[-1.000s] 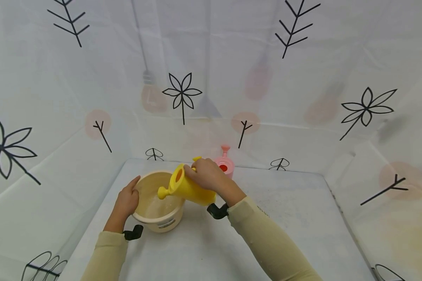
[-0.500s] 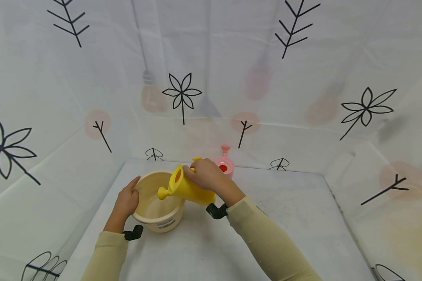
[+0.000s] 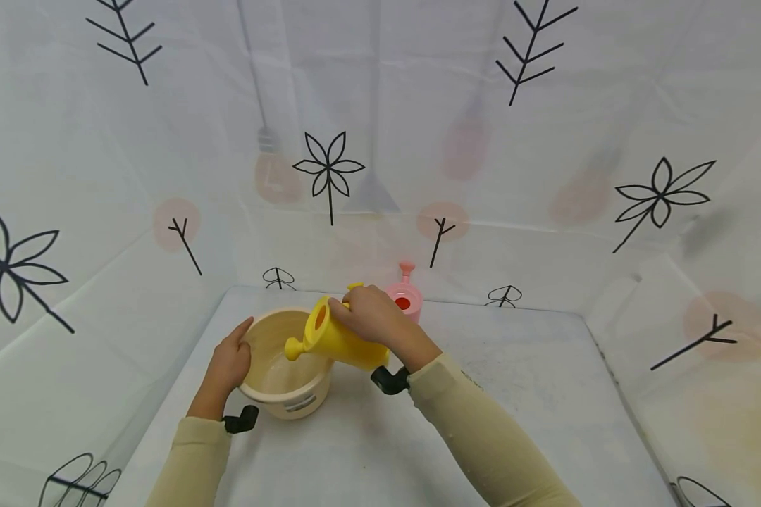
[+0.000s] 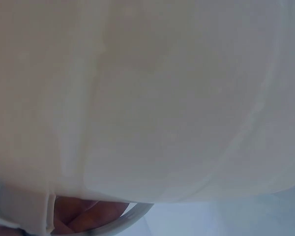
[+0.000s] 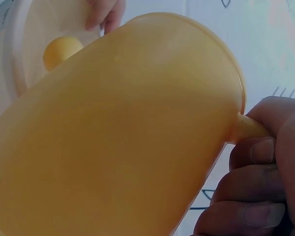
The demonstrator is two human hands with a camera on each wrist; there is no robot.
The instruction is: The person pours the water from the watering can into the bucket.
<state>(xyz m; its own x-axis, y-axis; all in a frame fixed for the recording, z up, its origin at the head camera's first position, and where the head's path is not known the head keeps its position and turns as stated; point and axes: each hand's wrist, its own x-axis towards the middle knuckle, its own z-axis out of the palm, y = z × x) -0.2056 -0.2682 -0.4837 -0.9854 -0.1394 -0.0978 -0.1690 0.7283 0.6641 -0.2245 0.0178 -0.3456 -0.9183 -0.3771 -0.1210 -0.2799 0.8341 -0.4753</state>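
Note:
In the head view my right hand (image 3: 372, 317) grips the handle of a yellow watering can (image 3: 349, 345). The can is tilted left, its round spout head (image 3: 294, 348) over the inside of a cream plastic tub (image 3: 285, 405). Close up in the right wrist view, curled fingers (image 5: 248, 184) wrap the handle beside the can's body (image 5: 123, 128). My left hand (image 3: 230, 359) holds the tub's left rim. The tub's outer wall (image 4: 177, 108) fills most of the left wrist view, with fingers (image 4: 96, 216) showing behind a handle loop at the bottom.
A pink watering can (image 3: 406, 296) stands at the back of the white table (image 3: 501, 401), partly behind my right hand. White cloth walls (image 3: 380, 91) printed with plant drawings rise along the table's back and sides.

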